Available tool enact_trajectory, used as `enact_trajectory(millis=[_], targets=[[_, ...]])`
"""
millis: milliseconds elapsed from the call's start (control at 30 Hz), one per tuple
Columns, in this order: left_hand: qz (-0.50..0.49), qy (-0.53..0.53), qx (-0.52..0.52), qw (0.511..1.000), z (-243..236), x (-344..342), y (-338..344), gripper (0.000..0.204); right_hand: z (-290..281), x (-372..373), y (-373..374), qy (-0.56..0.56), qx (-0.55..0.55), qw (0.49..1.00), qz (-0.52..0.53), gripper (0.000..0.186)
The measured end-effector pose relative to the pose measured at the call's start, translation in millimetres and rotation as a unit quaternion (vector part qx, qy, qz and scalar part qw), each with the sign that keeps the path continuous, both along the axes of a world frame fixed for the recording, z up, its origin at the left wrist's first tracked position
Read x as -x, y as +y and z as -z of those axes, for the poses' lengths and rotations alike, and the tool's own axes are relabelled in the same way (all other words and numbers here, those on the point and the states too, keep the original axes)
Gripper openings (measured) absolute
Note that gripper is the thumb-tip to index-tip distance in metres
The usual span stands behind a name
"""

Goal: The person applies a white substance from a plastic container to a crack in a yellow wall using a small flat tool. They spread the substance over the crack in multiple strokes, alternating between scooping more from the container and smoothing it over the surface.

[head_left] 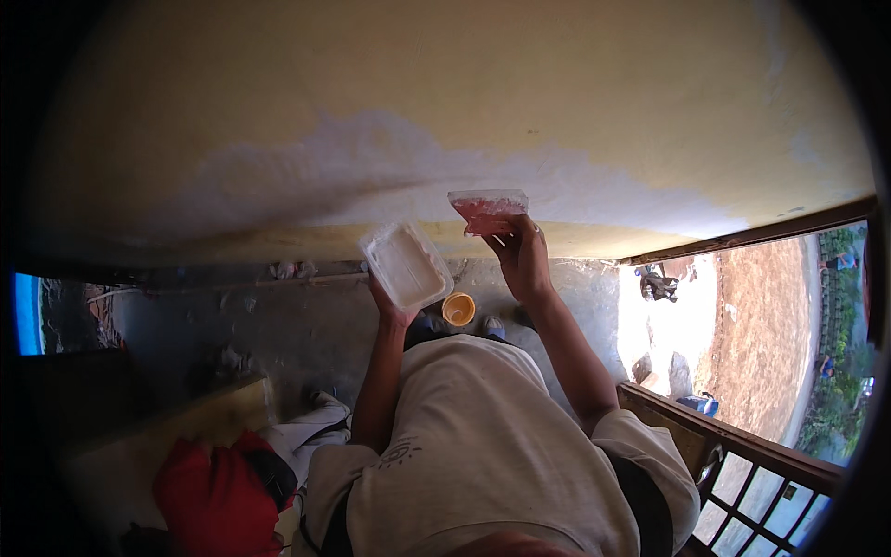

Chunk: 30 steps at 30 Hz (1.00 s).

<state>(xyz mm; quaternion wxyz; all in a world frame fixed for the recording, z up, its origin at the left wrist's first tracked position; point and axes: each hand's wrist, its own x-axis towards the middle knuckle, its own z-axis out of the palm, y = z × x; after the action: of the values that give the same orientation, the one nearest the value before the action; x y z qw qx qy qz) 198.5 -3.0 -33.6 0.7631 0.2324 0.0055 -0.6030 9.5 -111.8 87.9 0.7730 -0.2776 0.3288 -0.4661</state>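
My left hand (392, 306) is closed on a clear plastic tub (406, 266) holding white paste, held tilted with its mouth up. My right hand (523, 265) grips a red flat scraper (484, 210) with white smears, held up to the right of the tub. Behind the scraper is the yellow wall (520, 84) with a long, uneven whitish patch (306, 167); I cannot tell whether the blade touches it. A small yellow bucket (458, 309) stands on the floor by my feet, below and between my hands.
The grey concrete floor (204, 316) runs along the wall's foot. At lower left are red cloth (209, 492) and a pale yellow board (176, 427). On the right an open doorway with a wooden frame (747, 223) shows sunlit ground, and a paned wooden door (752, 473) stands below it.
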Motion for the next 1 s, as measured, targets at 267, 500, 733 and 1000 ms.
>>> enact_trajectory(millis=[267, 500, 733, 1000], targets=[[0.080, 0.014, -0.003, 0.997, -2, -26, -14, 0.066, -60, -20, -48, -0.024, 0.034, 0.999, 0.015, 0.027], [0.154, -0.005, 0.023, 0.988, -6, -39, -27, 0.065, -101, -2, -11, -0.066, 0.072, 0.992, 0.077, 0.029], [0.179, -0.003, 0.010, 0.984, 2, -42, -31, 0.062, 46, 24, -4, 0.054, 0.020, 0.995, 0.084, 0.020], [0.234, 0.007, 0.035, 0.972, 4, -35, -40, 0.065, -23, 37, -55, 0.066, 0.070, 0.989, 0.110, 0.019]])
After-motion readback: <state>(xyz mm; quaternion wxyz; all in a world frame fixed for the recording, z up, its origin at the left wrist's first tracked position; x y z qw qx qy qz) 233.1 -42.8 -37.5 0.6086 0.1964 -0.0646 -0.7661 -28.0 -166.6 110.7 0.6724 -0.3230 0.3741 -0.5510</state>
